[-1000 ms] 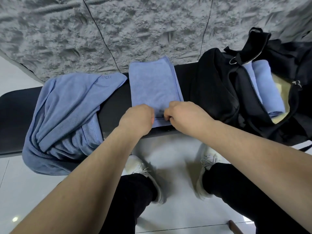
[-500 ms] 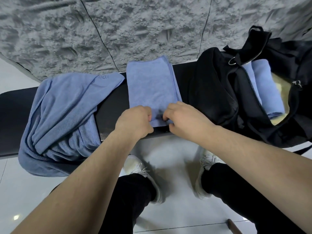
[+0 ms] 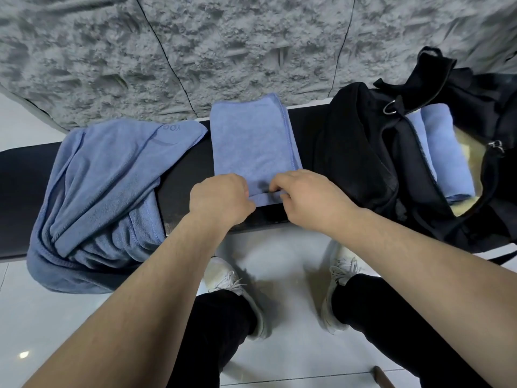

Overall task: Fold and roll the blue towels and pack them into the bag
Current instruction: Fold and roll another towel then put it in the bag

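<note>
On the left of the black desk (image 3: 16,191) lies a loose heap of blue towels (image 3: 106,191), not yet folded. At the middle, the folded towel (image 3: 251,141) lies flat as a narrow strip running away from the person. The left hand (image 3: 221,200) and the right hand (image 3: 310,197) both pinch its near edge with curled fingers, turning up the first small lip. To roll well, I judge, keep that first turn tight and both hands level, so the sides stay flush. On the right, the open black bag (image 3: 369,169) already holds rolled towels (image 3: 444,147).
</note>
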`<state>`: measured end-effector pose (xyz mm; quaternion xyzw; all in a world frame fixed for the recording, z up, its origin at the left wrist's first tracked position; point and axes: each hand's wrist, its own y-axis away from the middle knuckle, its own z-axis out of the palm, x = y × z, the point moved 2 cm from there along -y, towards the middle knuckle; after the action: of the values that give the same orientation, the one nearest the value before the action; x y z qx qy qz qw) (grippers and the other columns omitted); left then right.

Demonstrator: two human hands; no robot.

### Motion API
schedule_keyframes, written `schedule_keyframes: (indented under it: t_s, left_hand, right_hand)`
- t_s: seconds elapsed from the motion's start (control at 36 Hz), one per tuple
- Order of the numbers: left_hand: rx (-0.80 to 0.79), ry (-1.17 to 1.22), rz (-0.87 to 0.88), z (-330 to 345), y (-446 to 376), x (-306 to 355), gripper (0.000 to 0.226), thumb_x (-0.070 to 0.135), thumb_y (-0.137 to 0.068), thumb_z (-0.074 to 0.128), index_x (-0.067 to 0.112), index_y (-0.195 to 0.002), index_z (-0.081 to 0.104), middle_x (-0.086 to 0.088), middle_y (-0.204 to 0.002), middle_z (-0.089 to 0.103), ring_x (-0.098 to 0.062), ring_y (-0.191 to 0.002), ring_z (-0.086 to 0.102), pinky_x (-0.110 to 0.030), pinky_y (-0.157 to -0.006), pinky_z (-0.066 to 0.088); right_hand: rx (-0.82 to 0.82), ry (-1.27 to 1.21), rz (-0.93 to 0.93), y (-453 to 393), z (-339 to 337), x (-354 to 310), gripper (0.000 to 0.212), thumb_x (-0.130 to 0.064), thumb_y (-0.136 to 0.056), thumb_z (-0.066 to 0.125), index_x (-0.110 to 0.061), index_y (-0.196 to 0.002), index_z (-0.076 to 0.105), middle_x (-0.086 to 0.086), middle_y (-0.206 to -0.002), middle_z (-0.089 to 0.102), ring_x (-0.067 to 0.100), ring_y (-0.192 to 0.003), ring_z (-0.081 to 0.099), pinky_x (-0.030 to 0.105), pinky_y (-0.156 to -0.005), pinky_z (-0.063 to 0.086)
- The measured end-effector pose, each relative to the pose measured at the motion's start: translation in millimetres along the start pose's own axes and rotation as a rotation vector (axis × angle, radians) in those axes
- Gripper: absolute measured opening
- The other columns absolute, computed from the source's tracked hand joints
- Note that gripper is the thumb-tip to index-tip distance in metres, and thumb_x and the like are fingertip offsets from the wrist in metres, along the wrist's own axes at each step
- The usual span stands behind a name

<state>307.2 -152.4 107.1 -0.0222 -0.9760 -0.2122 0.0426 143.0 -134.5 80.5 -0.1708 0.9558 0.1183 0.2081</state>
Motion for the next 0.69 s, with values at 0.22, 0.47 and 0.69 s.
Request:
schedule_keyframes:
  t_s: [0.22, 0.47, 0.69]
  left_hand:
    - [-0.034, 0.061, -0.008, 1, -7, -3, 0.011, 0.018, -0.089, 0.057, 0.02, -0.095, 0.066, 0.0, -0.095, 0.067, -0.022, -0.087, 0.06, -0.031, -0.067, 0.048]
    - [0.014, 0.16, 0.06, -3, -4, -4, 0.026, -0.001, -0.086, 0.051, 0.019, -0.102, 0.056, -0.002, -0.103, 0.055, -0.028, -0.088, 0.058, -0.041, -0.078, 0.052]
    - [0.006, 0.166, 0.014, -12, -4, -2, 0.034, -0.005, -0.086, 0.051, 0.022, -0.095, 0.067, -0.002, -0.104, 0.066, -0.027, -0.094, 0.063, -0.039, -0.084, 0.054]
  right_hand:
    - [0.033, -0.045, 0.009, -5, -5, 7, 0.021, -0.014, -0.095, 0.048, -0.024, -0.102, 0.065, -0.005, -0.1, 0.06, 0.021, -0.089, 0.057, 0.038, -0.077, 0.049]
    - [0.153, 0.075, -0.085, -9, -7, 3, 0.023, -0.01, -0.094, 0.056, -0.017, -0.099, 0.077, 0.003, -0.09, 0.058, 0.023, -0.083, 0.044, 0.042, -0.078, 0.047]
    - [0.072, 0.113, -0.041, -10, -2, -3, 0.031, -0.003, -0.095, 0.052, -0.019, -0.114, 0.069, 0.0, -0.109, 0.056, 0.024, -0.09, 0.058, 0.039, -0.071, 0.052]
